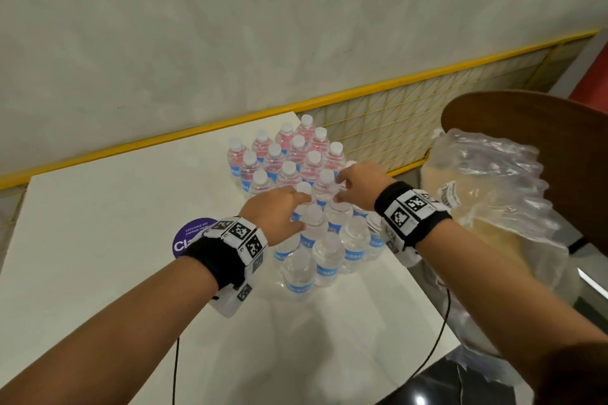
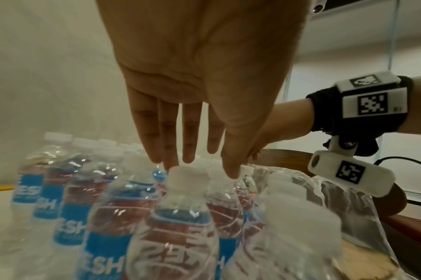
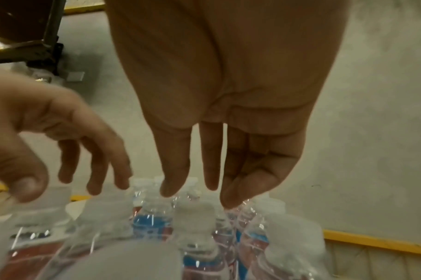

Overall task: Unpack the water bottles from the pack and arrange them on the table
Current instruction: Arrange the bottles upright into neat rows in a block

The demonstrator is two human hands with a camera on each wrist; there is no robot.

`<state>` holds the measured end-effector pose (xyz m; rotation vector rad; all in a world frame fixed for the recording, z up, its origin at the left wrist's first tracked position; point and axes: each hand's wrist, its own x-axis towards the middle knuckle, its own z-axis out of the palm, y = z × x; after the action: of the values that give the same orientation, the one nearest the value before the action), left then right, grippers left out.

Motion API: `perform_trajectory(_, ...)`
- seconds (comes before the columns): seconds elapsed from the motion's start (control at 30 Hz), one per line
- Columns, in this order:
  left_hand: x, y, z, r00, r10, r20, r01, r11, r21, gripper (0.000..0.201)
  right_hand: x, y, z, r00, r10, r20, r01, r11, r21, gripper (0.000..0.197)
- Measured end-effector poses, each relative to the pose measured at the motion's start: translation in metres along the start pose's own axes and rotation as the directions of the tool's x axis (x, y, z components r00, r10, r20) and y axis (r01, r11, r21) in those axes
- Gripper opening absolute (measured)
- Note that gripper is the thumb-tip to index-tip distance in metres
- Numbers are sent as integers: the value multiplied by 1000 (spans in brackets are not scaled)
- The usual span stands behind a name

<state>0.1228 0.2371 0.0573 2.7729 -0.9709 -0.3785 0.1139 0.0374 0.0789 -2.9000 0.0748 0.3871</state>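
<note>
Several small clear water bottles (image 1: 289, 154) with white caps and blue labels stand packed together on the white table (image 1: 98, 240), from the back edge toward the front (image 1: 299, 270). My left hand (image 1: 279, 210) hovers over the middle caps with straight fingers (image 2: 171, 151), holding nothing. My right hand (image 1: 357, 184) reaches in from the right, its fingertips (image 3: 171, 189) just above or touching a cap (image 3: 195, 208). The left hand (image 3: 61, 132) shows beside it, the fingers spread. The crumpled clear pack wrap (image 1: 487, 194) lies off to the right.
The wrap rests on a brown wooden chair (image 1: 543, 122) beside the table's right edge. A yellow mesh rail (image 1: 394, 115) runs behind the table against the wall. A purple round sticker (image 1: 187, 237) sits on the tabletop under my left wrist.
</note>
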Motion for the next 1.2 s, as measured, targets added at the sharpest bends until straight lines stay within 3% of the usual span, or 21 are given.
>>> perform_trajectory(0.17,28,15,-3,992,62,107,-66,998,25,44,8,0,13,999,-19,48,20,1000,-21,42)
perform_trajectory(0.5,38,21,-8,992,55,117,-53,998,-17,41,10,2,11,997,-55,54,57,998,-28,40)
perform_trajectory(0.63,31,17,-9,996,39,82,-35,998,-48,41,9,17,-15,996,49,-70,-46,998,50,44)
perform_trajectory(0.7,25,9,-11,1000,-5,26,7,996,-90,45,10,28,-24,990,119,-81,-119,993,4,44)
perform_trajectory(0.77,21,-1,-14,995,-68,-73,57,988,-141,44,8,33,-25,986,165,-11,-165,983,-77,46)
perform_trajectory(0.9,16,-26,-16,960,-186,-209,154,975,-160,43,10,36,-13,988,147,55,-140,984,-107,44)
perform_trajectory(1.07,13,-46,-10,941,-308,-141,283,943,-175,47,11,36,-11,989,133,58,-125,983,-132,38)
perform_trajectory(1.2,12,-49,-11,957,-287,-41,275,943,-186,51,10,26,-12,994,109,0,-108,988,-113,42)
